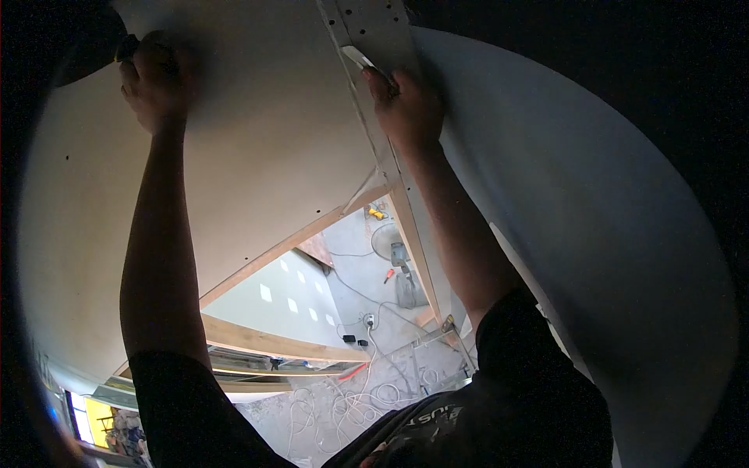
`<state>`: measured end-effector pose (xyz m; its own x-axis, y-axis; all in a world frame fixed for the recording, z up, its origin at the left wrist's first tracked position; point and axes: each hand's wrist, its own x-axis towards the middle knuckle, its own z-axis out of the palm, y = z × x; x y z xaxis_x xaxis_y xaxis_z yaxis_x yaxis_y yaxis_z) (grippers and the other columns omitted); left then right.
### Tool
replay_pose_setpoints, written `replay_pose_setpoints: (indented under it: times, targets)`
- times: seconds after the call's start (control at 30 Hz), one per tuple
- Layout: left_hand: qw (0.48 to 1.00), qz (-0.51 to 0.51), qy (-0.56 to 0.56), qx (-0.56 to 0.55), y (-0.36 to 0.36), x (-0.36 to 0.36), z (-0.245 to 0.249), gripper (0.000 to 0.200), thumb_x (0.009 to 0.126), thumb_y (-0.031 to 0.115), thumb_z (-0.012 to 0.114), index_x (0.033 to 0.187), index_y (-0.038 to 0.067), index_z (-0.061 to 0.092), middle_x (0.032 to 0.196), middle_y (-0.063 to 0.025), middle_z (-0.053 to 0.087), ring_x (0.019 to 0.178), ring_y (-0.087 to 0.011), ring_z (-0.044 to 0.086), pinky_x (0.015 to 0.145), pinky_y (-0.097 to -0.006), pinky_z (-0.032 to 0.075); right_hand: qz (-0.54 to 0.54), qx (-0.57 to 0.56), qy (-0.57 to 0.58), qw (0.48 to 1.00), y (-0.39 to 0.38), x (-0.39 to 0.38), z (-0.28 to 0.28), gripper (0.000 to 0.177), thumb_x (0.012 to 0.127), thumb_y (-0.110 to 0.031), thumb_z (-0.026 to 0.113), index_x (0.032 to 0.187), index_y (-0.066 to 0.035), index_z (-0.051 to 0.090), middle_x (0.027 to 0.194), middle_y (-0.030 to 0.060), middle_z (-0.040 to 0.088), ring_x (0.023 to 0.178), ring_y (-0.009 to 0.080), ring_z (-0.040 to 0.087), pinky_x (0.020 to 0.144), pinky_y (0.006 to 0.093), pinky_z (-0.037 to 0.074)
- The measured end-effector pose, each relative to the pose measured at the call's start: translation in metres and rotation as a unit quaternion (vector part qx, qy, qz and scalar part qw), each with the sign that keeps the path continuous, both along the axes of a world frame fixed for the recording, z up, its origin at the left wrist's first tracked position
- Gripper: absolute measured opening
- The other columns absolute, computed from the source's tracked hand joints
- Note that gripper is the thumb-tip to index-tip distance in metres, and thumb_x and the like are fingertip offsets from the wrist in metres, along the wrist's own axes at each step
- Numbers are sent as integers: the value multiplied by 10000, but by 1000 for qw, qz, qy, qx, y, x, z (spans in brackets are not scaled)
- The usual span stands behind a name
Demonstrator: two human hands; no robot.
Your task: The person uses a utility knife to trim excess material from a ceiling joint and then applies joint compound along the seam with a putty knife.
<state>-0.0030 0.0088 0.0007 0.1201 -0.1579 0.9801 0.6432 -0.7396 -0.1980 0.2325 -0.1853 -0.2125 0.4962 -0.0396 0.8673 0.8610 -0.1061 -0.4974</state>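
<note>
My left hand [160,86] is raised against the pale drywall sheet [257,101] at upper left. Its fingers are curled round a dark object [125,48] with a yellowish edge, too shadowed to name. My right hand [409,109] is closed on a narrow hand tool [357,57] with a flat, whitish end. That end touches or lies very near the seam strip [370,23], which has several dark screw holes and a rough, whitish edge. Most of the tool is hidden by my fingers.
A grey curved panel [562,195] rises on the right. Below, wooden framing [273,265] borders an opening over the floor. Loose white cable [351,413], a yellow tool [378,213], a red-handled item [388,276] and a grey container [406,290] lie down there.
</note>
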Motion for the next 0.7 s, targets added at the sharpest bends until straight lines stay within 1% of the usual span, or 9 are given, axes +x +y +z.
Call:
replay_pose_setpoints:
  times: [0.1, 0.2, 0.3, 0.33, 0.4, 0.5, 0.53, 0.6, 0.7]
  targets:
    - [999, 14, -30, 2, 6, 5, -3, 543, 867, 374, 757, 1345, 156, 617, 1347, -195, 589, 1266, -394, 554, 1020, -523, 492, 15, -7, -5, 1000, -1, 3, -7, 416, 929, -459, 724, 759, -88, 642, 649, 124, 647, 561, 330, 622, 527, 424, 476]
    - [995, 43, -22, 85, 12, 1, -1, 554, 867, 395, 763, 1345, 154, 621, 1384, -203, 579, 1274, -401, 550, 1033, -527, 488, 26, 17, -19, 999, -1, 1, -8, 416, 927, -441, 728, 735, -84, 634, 630, 125, 637, 547, 334, 613, 525, 431, 475]
    - [997, -11, -3, 71, 11, 1, 0, 555, 871, 404, 760, 1345, 154, 620, 1423, -178, 571, 1297, -403, 530, 1065, -524, 468, 0, -13, -7, 1000, -2, 0, -11, 410, 930, -433, 727, 735, -84, 635, 631, 124, 640, 545, 329, 615, 530, 431, 479]
    - [997, 19, -9, 76, 18, 0, 0, 515, 867, 439, 726, 1315, 216, 605, 1313, -165, 588, 1213, -394, 563, 1006, -532, 480, -3, -11, -6, 1000, -1, 1, -14, 410, 930, -433, 727, 735, -84, 635, 631, 124, 640, 545, 329, 615, 530, 431, 479]
    - [996, 42, -14, 83, 23, 3, 5, 476, 863, 474, 691, 1285, 278, 590, 1204, -152, 605, 1129, -384, 596, 946, -539, 492, -3, 7, -47, 999, -3, 4, -21, 397, 933, -426, 727, 746, -85, 645, 630, 123, 642, 546, 317, 624, 528, 428, 481]
    - [991, -15, -10, 135, 25, 3, 7, 433, 873, 429, 684, 1278, 298, 607, 1168, -137, 621, 1103, -375, 612, 938, -532, 495, -4, -23, -32, 999, -7, 4, -33, 385, 940, -422, 722, 768, -83, 659, 636, 124, 647, 553, 307, 634, 527, 420, 484]
    - [995, 4, -2, 98, 21, 1, 6, 487, 861, 386, 727, 1308, 232, 616, 1300, -135, 602, 1253, -374, 535, 1051, -512, 447, -2, -34, -27, 999, -7, 3, -38, 381, 942, -421, 720, 775, -82, 664, 638, 124, 649, 555, 304, 637, 527, 417, 485]
    - [998, 24, 5, 61, 12, 1, 3, 541, 849, 343, 770, 1339, 166, 624, 1432, -134, 582, 1403, -373, 458, 1163, -492, 398, 32, -20, -32, 999, -11, 1, -47, 396, 946, -420, 719, 768, -73, 651, 640, 124, 651, 558, 296, 642, 522, 406, 480]
    - [999, 7, -21, 45, 8, 5, 2, 510, 874, 328, 742, 1344, 167, 625, 1482, -134, 544, 1413, -367, 453, 1170, -495, 389, 48, -32, -4, 998, -17, -3, -60, 412, 951, -427, 714, 765, -69, 631, 648, 119, 655, 562, 288, 647, 521, 400, 478]
